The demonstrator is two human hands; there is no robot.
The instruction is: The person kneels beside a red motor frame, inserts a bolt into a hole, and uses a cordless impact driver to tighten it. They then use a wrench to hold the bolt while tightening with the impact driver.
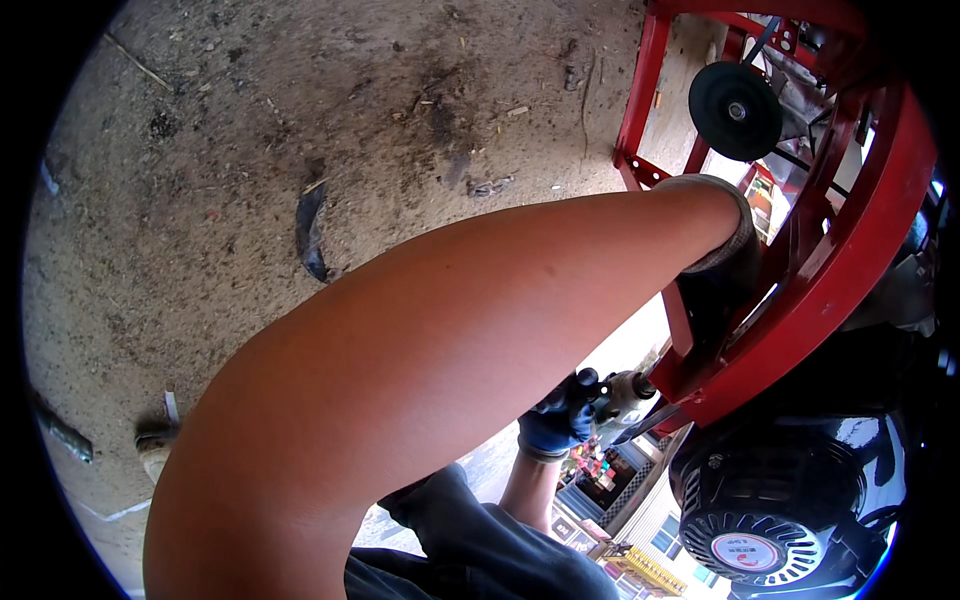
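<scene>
**Head view: both gloved hands at a red machine frame, tool nose tight against the steel**

Head camera looks down past my left forearm, which crosses the picture from lower left to upper right. The left hand [722,275], in a dark glove with a pale knitted cuff, lies against an upright of the red frame [850,250]. Its fingers are lost in shadow behind the bar, so I cannot tell whether they wrap it or merely press on it.

Lower down, the right hand [560,420] in a blue glove has its fingers closed round a hand tool [625,393] with a grey metal nose. That nose sits at the lower corner of the frame, just above the black engine [775,500] with its round slotted starter cover. A black disc [735,110] hangs inside the frame near the top, well apart from both hands. Under it all is the dirt floor [250,150], strewn with scraps.

Risks as I judge them — the tool works in a narrow corner between steel and engine housing, so a slip or kick could throw it onto the cover or toward the left wrist close above. My forearm also blocks much of the view; what the tool tip touches I cannot make out, and misplacing it unseen is the likelier fault.
</scene>
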